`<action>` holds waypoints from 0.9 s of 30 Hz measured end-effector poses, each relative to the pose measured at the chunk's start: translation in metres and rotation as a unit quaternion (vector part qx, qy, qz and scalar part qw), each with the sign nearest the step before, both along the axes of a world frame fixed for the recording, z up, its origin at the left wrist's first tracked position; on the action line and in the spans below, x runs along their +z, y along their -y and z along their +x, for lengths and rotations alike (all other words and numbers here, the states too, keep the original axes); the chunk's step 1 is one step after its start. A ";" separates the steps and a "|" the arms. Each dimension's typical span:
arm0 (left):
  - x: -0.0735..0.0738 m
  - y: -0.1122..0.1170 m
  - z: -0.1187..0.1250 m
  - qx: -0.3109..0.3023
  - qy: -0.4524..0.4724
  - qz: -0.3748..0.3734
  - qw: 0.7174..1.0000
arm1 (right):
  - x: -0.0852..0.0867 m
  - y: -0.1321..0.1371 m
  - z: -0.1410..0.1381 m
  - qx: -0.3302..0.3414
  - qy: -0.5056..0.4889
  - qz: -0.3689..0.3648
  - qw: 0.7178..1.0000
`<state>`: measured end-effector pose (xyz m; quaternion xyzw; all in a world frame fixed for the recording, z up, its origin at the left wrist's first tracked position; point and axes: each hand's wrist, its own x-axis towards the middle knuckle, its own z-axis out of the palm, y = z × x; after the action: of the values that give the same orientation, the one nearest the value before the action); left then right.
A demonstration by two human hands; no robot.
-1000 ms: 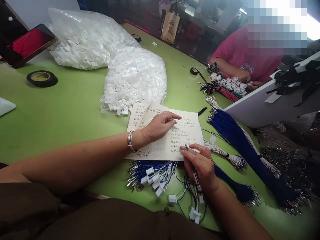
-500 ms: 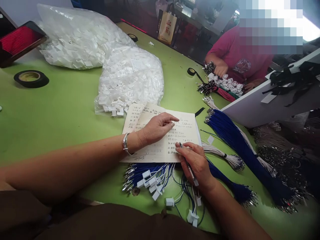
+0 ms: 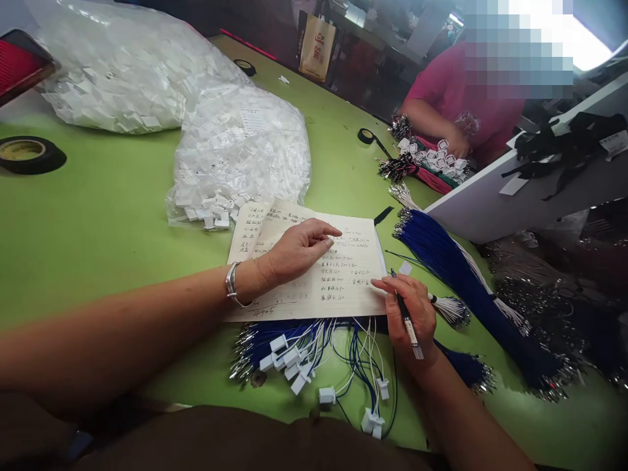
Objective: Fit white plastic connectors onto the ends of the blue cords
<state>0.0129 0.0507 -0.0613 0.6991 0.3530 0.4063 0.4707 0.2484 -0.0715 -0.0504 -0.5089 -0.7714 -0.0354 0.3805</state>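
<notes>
An open notebook (image 3: 343, 281) with handwritten lines lies on the green table (image 3: 98, 222). My left hand (image 3: 294, 248) rests on its page, the fingers curled and the forefinger stretched along a line; a silver bracelet sits on that wrist. My right hand (image 3: 412, 311) is closed round a pen (image 3: 405, 317) at the notebook's right edge, with the pen's tip just off the page. Under the notebook's near edge lie blue and white wires with white connectors (image 3: 299, 360).
Two clear bags of white connectors (image 3: 235, 150) lie behind the notebook. Bundles of blue wires (image 3: 456, 275) run along the right. A black tape roll (image 3: 27, 154) sits far left. A person in a pink shirt (image 3: 461, 98) handles wires across the table, beside a white board (image 3: 515, 196).
My right hand with the pen has slid right, from the lower middle of the page to its right edge. My left hand stays on the page. The view has shifted a little.
</notes>
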 end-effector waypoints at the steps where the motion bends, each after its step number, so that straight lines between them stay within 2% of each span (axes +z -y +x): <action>1: 0.000 0.000 0.000 0.000 0.001 -0.001 1.000 | -0.001 0.000 0.000 -0.001 0.000 0.001 1.000; 8: 0.000 0.001 0.000 -0.003 0.013 -0.009 1.000 | -0.003 -0.004 -0.002 0.004 0.025 -0.026 0.999; 15: 0.004 0.002 -0.001 -0.011 0.026 -0.016 0.999 | -0.004 -0.008 -0.005 -0.009 -0.007 -0.018 1.000; 20: 0.003 0.002 0.000 -0.005 0.018 -0.021 1.000 | -0.007 -0.013 -0.007 0.016 0.021 -0.034 0.999; 24: 0.001 0.000 0.000 0.001 0.013 -0.008 1.000 | -0.002 -0.011 -0.015 0.019 0.003 -0.056 0.998; 27: 0.001 0.000 -0.001 0.006 0.012 -0.001 1.000 | 0.003 -0.009 -0.024 0.053 0.031 -0.067 0.996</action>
<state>0.0117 0.0510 -0.0603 0.6918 0.3518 0.4169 0.4732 0.2247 -0.0621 -0.0475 -0.4901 -0.8094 0.0208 0.3227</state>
